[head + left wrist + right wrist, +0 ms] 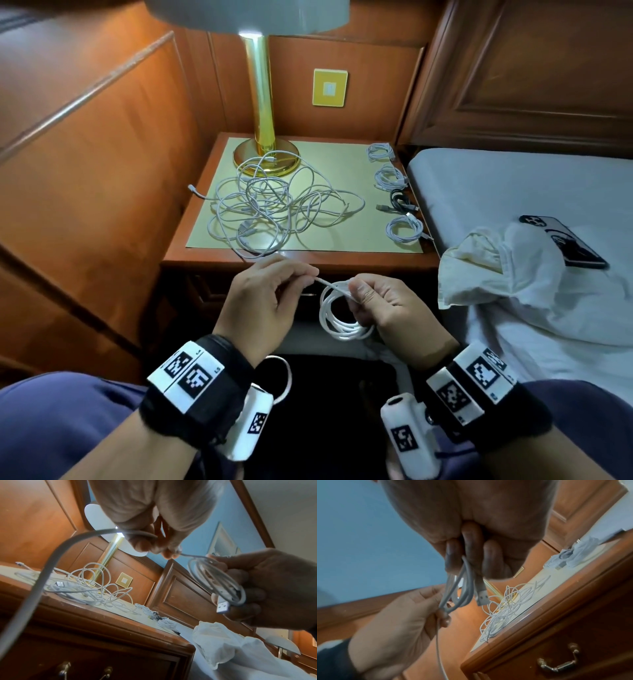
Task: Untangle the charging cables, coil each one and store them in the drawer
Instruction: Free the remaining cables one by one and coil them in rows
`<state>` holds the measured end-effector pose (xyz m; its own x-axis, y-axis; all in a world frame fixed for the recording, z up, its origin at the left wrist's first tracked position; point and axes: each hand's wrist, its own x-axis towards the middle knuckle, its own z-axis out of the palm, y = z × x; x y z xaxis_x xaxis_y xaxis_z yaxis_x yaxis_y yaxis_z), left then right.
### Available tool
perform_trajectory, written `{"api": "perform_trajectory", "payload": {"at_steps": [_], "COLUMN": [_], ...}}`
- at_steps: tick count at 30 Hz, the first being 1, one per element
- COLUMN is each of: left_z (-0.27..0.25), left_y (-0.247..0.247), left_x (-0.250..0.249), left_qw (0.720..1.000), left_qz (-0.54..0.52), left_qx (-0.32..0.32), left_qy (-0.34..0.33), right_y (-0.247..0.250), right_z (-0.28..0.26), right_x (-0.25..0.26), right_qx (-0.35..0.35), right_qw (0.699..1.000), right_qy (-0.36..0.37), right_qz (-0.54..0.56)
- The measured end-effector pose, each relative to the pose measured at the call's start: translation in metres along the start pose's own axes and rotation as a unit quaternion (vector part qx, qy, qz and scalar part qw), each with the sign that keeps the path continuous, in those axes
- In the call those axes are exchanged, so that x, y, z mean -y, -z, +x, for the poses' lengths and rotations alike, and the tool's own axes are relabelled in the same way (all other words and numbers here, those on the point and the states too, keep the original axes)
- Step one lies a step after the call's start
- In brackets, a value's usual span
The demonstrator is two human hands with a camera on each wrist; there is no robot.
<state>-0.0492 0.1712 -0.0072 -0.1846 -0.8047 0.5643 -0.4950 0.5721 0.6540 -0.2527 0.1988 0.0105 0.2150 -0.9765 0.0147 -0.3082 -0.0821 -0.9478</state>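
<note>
Head view shows both hands held out in front of a wooden nightstand (301,258), working one white cable (337,317) between them. The right hand (387,310) grips a small coil of that cable, thumb on top and fingers curled underneath, so the loops hang down from the grip on its left side. From the top of the coil a short straight run of cable crosses to the left hand (265,301), which pinches it between thumb and fingertips; the two hands are near each other but not touching. Right wrist view shows the loops passing between the curled fingers (471,545) with a flat USB plug (482,597) hanging just below them, and the free length of cable trailing down past the left palm. Left wrist view shows the same plug sticking out at the bottom of the coil against the right hand's fingers. On the nightstand top a loose tangle of white cables (274,209) lies in front of a brass lamp (265,150), well apart from the hands. Along the right edge sit four small coiled cables (394,192), one of them black. The drawer (559,660) below is closed. A phone (565,243) and a white cloth (507,270) lie on the bed (513,181)
</note>
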Motion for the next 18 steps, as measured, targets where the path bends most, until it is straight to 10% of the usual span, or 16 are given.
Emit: {"api": "perform_trajectory", "payload": {"at_steps": [18], "left_z": [0.013], "left_y": [0.017], "left_x": [0.030], "left_qw": [0.985], "left_qz": [0.067], "left_qx": [-0.044], "left_qy": [0.151], "right_y": [0.023], "right_z": [-0.004], "right_x": [0.022], "right_qx": [-0.072], "right_qw": [0.945], "right_qy": [-0.134], "right_qz": [0.290]}}
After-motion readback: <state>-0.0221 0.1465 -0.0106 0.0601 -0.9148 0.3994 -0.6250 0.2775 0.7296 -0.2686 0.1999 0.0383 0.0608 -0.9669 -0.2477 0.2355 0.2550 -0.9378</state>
